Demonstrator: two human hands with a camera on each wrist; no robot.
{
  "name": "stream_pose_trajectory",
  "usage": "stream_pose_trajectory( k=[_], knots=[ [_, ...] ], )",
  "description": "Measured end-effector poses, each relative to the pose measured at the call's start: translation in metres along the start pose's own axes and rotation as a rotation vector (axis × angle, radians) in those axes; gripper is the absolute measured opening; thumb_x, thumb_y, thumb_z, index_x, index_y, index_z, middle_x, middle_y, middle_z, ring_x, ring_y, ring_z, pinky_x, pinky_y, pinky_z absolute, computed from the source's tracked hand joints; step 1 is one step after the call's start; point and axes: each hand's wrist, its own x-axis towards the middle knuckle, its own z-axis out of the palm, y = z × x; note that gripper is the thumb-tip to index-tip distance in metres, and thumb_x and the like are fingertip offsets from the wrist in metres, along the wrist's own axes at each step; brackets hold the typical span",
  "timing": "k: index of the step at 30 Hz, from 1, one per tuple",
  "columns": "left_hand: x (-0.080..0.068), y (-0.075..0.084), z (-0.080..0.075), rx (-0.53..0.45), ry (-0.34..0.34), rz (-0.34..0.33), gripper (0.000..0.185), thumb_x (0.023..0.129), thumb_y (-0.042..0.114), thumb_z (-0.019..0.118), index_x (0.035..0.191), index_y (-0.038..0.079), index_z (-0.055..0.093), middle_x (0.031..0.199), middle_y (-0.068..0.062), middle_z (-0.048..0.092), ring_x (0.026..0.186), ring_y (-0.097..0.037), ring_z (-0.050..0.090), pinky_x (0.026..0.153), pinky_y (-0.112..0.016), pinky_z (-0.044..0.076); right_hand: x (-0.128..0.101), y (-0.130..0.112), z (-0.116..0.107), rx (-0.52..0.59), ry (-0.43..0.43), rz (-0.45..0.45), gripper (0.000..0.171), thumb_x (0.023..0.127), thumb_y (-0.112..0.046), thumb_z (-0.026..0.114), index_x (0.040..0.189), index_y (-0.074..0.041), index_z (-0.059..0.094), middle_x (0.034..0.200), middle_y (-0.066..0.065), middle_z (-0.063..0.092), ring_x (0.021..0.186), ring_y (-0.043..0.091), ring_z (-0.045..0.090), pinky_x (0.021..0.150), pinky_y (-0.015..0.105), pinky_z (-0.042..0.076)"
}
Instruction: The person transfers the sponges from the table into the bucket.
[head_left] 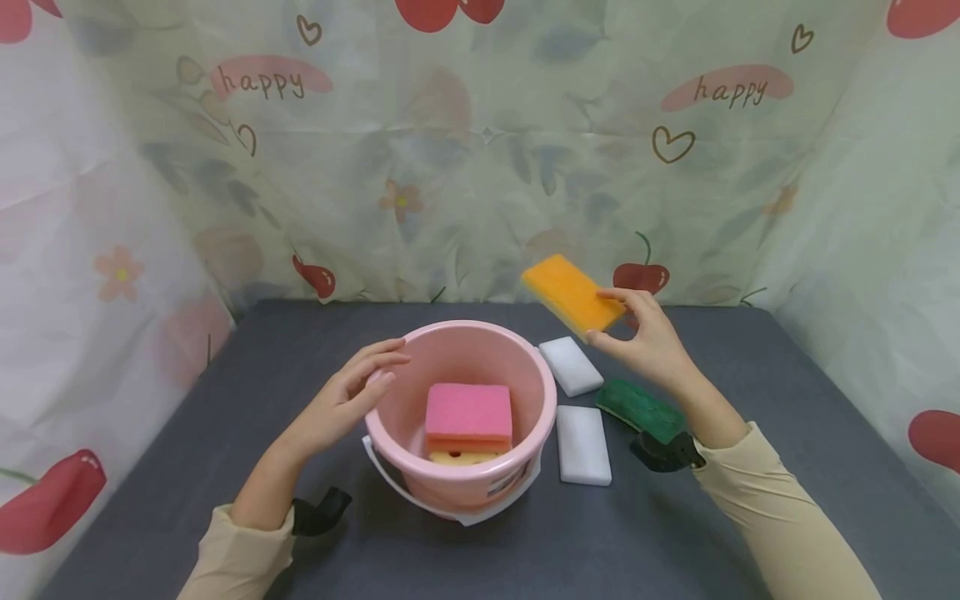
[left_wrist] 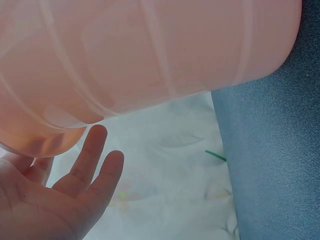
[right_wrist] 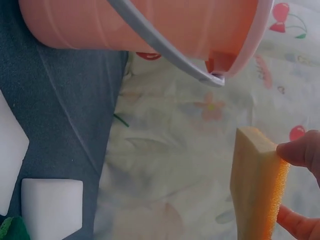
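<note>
My right hand (head_left: pixel 647 337) pinches an orange sponge (head_left: pixel 572 292) by its edge, above the table to the right of a pink bucket (head_left: pixel 387 433). The right wrist view shows the sponge (right_wrist: pixel 257 185) side-on, with a paler layer on one face. At the bucket's left rim is my left hand (head_left: pixel 348 396), its fingers spread and loosely bent; whether it touches the rim I cannot tell. In the left wrist view that hand (left_wrist: pixel 65 195) lies beside the bucket wall (left_wrist: pixel 150 50). Inside the bucket a pink sponge (head_left: pixel 468 411) rests on a yellow one (head_left: pixel 465 457) with holes.
Two white sponges (head_left: pixel 572 367) (head_left: pixel 584 446) lie on the dark table right of the bucket, with a green scouring pad (head_left: pixel 640 408) beside them under my right forearm. The bucket's white handle (head_left: pixel 465 518) hangs down in front. Patterned curtains (head_left: pixel 487 167) stand behind and at both sides.
</note>
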Motion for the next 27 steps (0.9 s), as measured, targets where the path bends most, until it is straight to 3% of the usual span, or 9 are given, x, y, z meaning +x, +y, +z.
stream_pose_trajectory(
  k=[27],
  knots=[
    [0.000,-0.001,0.001,0.004,0.008,0.005,0.035,0.096,0.016,0.048,0.129,0.008,0.051,0.148,-0.007,0.034,0.136,-0.029,0.030,0.093,-0.009,0.038,-0.015,-0.031,0.011,0.015,-0.079,-0.127,0.054,0.082,-0.019,0.070,0.130,-0.010,0.049,0.128,0.012,0.048,0.117,0.028,0.044,0.102,0.055,0.036]
  ],
)
